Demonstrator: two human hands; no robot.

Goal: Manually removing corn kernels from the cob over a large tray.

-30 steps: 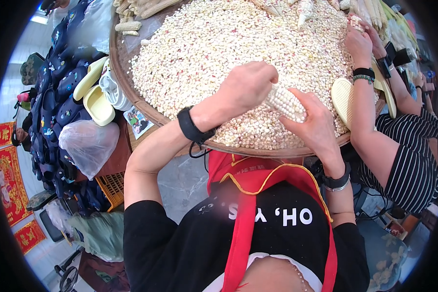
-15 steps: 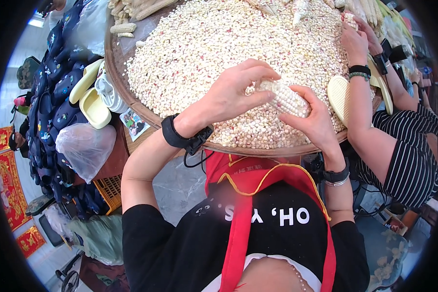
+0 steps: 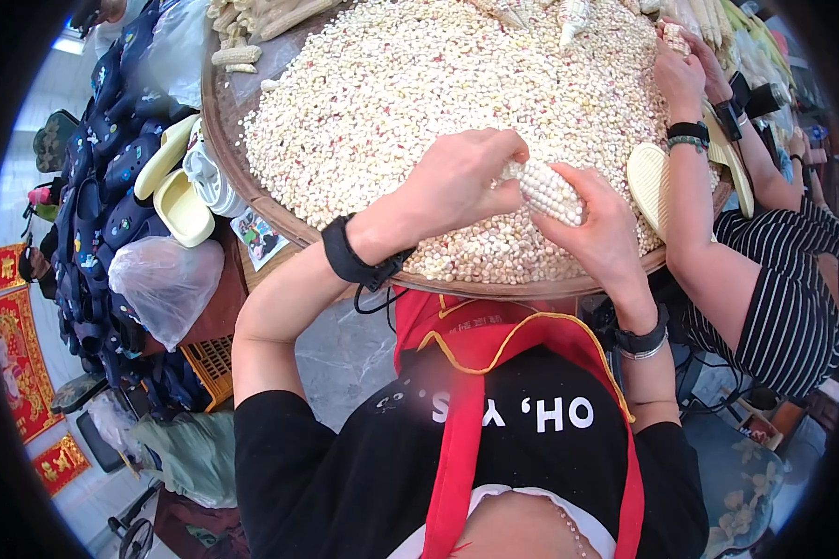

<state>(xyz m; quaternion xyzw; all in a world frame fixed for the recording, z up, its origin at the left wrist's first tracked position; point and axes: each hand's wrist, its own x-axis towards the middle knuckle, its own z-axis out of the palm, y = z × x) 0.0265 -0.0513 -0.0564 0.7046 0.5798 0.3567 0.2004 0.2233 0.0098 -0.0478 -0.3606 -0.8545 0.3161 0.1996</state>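
Observation:
A white corn cob (image 3: 550, 194), its rows of kernels showing, is held low over a heap of loose corn kernels (image 3: 373, 112). My right hand (image 3: 598, 224) is closed round its right end, thumb below and fingers above. At the cob's left end my left hand (image 3: 461, 186) is closed, thumb and curled fingers meeting at the tip; whatever lies between them is hidden. The kernels, mostly cream with some red ones, fill a large round shallow tray (image 3: 213, 112) with a brown rim.
Cobs (image 3: 238, 56) lie at the tray's far left. On the right a co-worker's hands (image 3: 682, 70) hold another cob. Pale yellow slippers (image 3: 650, 182) overlap the tray's right edge. To the left are yellow slippers (image 3: 183, 207), a plastic bag (image 3: 168, 284) and dark blue clogs (image 3: 89, 200).
My left fingers have curled in tighter at the cob's left end. The cob and my right hand have shifted slightly left. The co-worker's cob has turned a little.

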